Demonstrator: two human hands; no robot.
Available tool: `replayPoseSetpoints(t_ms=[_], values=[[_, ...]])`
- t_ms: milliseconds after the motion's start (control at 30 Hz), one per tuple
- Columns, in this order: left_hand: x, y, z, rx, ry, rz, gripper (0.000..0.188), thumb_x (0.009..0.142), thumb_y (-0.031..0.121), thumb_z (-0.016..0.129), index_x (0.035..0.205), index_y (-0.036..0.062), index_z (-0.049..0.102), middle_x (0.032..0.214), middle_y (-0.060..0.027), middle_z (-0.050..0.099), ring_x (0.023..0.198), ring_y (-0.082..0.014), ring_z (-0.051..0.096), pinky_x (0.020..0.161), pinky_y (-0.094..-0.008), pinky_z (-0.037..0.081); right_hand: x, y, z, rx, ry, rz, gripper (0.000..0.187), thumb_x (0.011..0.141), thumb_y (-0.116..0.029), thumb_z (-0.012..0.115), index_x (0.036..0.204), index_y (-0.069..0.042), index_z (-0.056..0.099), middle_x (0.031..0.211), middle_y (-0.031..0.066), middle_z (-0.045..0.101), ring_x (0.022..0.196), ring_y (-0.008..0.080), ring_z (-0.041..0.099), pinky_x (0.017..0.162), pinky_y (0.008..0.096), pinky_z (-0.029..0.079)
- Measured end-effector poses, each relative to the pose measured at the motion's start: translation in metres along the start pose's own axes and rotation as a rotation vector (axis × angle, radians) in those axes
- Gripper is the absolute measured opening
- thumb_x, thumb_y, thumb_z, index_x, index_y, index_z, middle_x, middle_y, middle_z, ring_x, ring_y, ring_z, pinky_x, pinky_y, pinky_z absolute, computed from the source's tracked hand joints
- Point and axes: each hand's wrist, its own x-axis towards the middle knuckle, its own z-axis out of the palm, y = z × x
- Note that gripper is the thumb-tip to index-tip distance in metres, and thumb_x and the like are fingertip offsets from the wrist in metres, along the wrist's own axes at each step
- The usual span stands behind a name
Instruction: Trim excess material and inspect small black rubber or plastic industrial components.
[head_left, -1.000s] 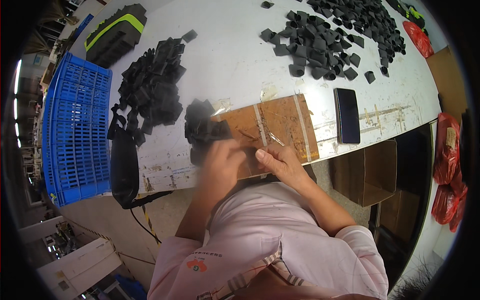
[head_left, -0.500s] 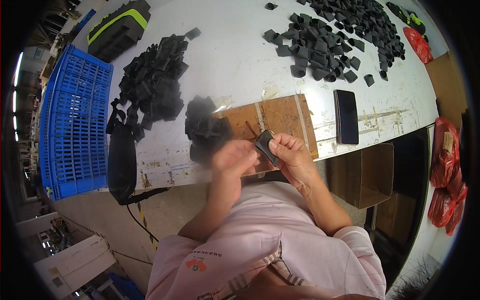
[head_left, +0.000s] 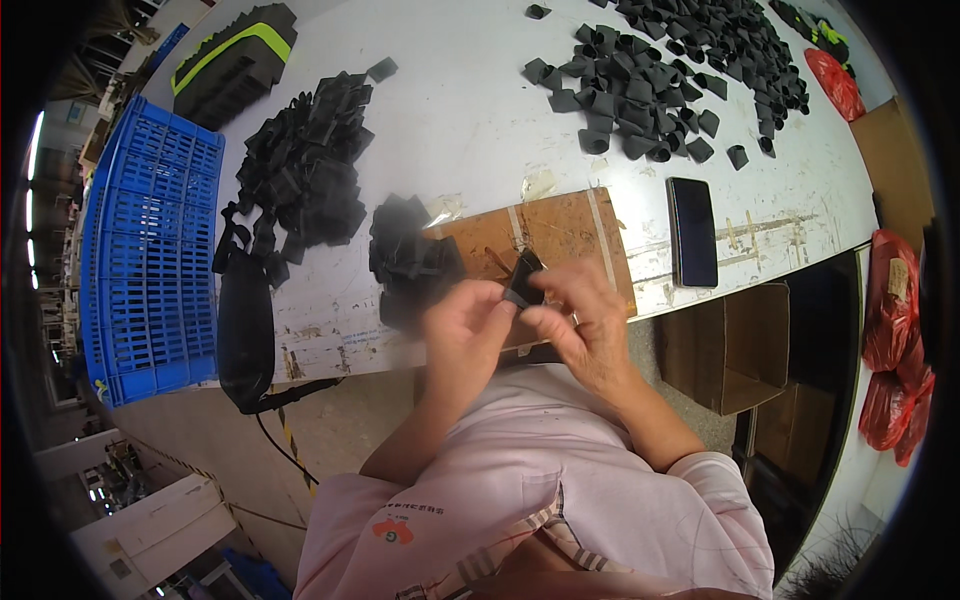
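Observation:
My left hand (head_left: 468, 318) pinches a small black fabric piece (head_left: 523, 274) between thumb and fingers, over the front edge of a brown board (head_left: 578, 232). Just to the right of that piece is my right hand (head_left: 592, 325), its fingers somewhat blurred, with thumb and forefinger apart. Whether a fingertip still touches the piece is hard to see. Close beyond my left hand lies a heap of flat black pieces (head_left: 410, 250). A thin brown tool-like strip (head_left: 497, 259) shows on the board behind the fingers; its kind is unclear.
Another black heap (head_left: 305, 170) spreads at the left, by a blue plastic crate (head_left: 155, 250) and a black bag-like item (head_left: 246, 330). Many folded black loops (head_left: 640, 95) cover the far right. A phone (head_left: 693, 235) lies right of the board; a cardboard box (head_left: 725, 350) stands below the table edge.
My right hand has let the black piece out of its pinch and spread its fingers. The piece, now in my left hand's grip, has turned and shifted slightly left.

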Motion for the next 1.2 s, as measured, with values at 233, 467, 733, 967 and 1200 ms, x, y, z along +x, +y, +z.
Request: replayPoseSetpoints(t_ms=[233,467,733,967,1200], values=[[-0.002,-0.008,0.010,0.511,0.222,0.432,0.012,0.070,-0.003,0.060,0.081,-0.0001,0.055,0.070,-0.0093,0.057,0.058,-0.0160,0.057,0.052,-0.0270,0.044,0.007,-0.001,0.013,0.069,-0.106,-0.172,0.014,0.069,0.000,0.063,0.082,0.001,0.058,0.069,0.0110,0.051,0.058,0.0235,0.052,0.049,0.0301,0.044],[0.006,-0.003,0.006,-0.247,0.269,0.051,0.016,0.072,-0.011,0.055,0.085,-0.0017,0.052,0.069,-0.0048,0.056,0.048,-0.0042,0.046,0.042,-0.0158,0.033,0.004,0.006,0.026,-0.167,-0.067,-0.268,0.025,0.060,0.000,0.061,0.084,0.001,0.055,0.074,0.0110,0.048,0.064,0.0263,0.052,0.050,0.0338,0.045],[0.008,0.018,-0.014,-0.691,-0.203,-0.257,0.026,0.070,-0.006,0.050,0.095,-0.0018,0.046,0.069,-0.0040,0.048,0.044,-0.0040,0.031,0.040,-0.0173,0.025,0.012,-0.001,0.010,0.990,-0.248,0.736,0.004,0.077,-0.001,0.059,0.080,0.000,0.061,0.070,0.0021,0.057,0.048,0.0057,0.041,0.042,0.0176,0.029],[-0.006,0.012,0.007,0.201,0.268,0.377,0.013,0.074,-0.012,0.051,0.085,-0.0046,0.052,0.066,-0.0024,0.052,0.049,-0.0016,0.043,0.042,-0.0160,0.032,0.011,-0.016,0.003,1.511,-0.433,0.934,0.010,0.083,-0.012,0.056,0.075,-0.007,0.053,0.066,-0.0051,0.046,0.056,0.0031,0.036,0.050,0.0177,0.029],[0.015,0.052,-0.020,-1.132,-0.315,-0.204,0.020,0.080,-0.007,0.042,0.096,-0.0003,0.051,0.066,-0.0045,0.053,0.037,-0.0037,0.037,0.033,-0.0198,0.027,0.061,-0.038,-0.016,1.029,-0.509,0.462,0.023,0.087,-0.023,0.053,0.073,-0.005,0.051,0.067,-0.0063,0.046,0.062,0.0011,0.039,0.053,0.0165,0.032]])
